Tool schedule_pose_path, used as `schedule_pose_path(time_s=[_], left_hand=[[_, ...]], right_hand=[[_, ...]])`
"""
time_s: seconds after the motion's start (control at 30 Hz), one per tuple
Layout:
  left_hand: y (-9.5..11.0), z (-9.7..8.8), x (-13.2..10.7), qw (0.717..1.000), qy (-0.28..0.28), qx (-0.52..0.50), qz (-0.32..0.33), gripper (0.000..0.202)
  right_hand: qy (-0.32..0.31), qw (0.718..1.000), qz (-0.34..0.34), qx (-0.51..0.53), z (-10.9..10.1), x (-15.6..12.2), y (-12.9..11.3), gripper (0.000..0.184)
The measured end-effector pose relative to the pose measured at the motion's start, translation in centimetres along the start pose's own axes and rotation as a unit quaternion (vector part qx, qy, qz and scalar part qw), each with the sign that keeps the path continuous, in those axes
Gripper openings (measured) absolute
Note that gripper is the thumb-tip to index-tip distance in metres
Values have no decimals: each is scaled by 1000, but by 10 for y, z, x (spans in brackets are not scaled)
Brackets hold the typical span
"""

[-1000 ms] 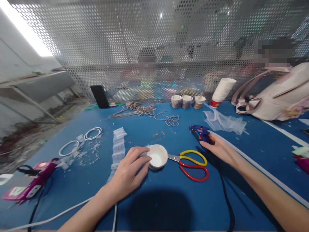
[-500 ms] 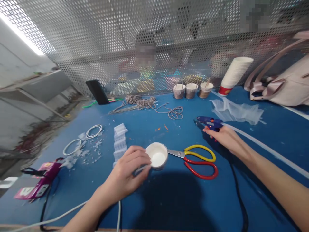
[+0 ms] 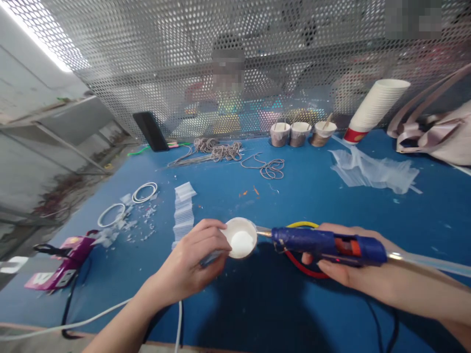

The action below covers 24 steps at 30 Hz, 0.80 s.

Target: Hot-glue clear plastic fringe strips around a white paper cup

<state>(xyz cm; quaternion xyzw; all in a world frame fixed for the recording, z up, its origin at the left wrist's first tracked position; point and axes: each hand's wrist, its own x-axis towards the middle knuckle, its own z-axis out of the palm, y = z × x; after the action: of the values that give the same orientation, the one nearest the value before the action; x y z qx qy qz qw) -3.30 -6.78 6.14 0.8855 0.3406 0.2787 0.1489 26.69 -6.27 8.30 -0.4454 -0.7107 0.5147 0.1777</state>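
Note:
My left hand (image 3: 200, 250) is closed on the near left side of a small white paper cup (image 3: 241, 239), its open mouth tilted up toward me. In my right hand (image 3: 353, 269) is a blue hot glue gun (image 3: 312, 241), held level, a clear glue stick (image 3: 430, 264) running out of its back end. The gun's metal nozzle points left and lies close to the cup's right rim; whether they touch I cannot tell. Under the gun lie scissors with a yellow handle loop (image 3: 303, 224) and a red handle loop (image 3: 305, 268), largely covered.
Left of the cup are a pleated pale strip (image 3: 183, 211), white rings (image 3: 111, 214) and a purple power strip (image 3: 69, 260). Grey cord (image 3: 221, 151), a phone (image 3: 150, 131), three wrapped cups (image 3: 300, 134), stacked paper cups (image 3: 379, 108) and sheer fabric (image 3: 375, 169) stand or lie farther back.
My right hand has lifted the glue gun from the table's right side and brought it left and nearer, over the scissors, to the cup's rim. My left hand stays at the cup.

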Motion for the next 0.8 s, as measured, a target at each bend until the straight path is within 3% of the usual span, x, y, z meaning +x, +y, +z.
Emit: schedule_pose_path(time_s=[0.53, 0.8], left_hand=[[-5, -1, 2, 998, -33, -54, -4, 15], [-6, -3, 2, 995, -59, -79, -24, 15]], right_hand=[[-115, 990, -54, -64, 8, 27, -30, 21], [-114, 988, -74, -75, 14, 33, -25, 19]])
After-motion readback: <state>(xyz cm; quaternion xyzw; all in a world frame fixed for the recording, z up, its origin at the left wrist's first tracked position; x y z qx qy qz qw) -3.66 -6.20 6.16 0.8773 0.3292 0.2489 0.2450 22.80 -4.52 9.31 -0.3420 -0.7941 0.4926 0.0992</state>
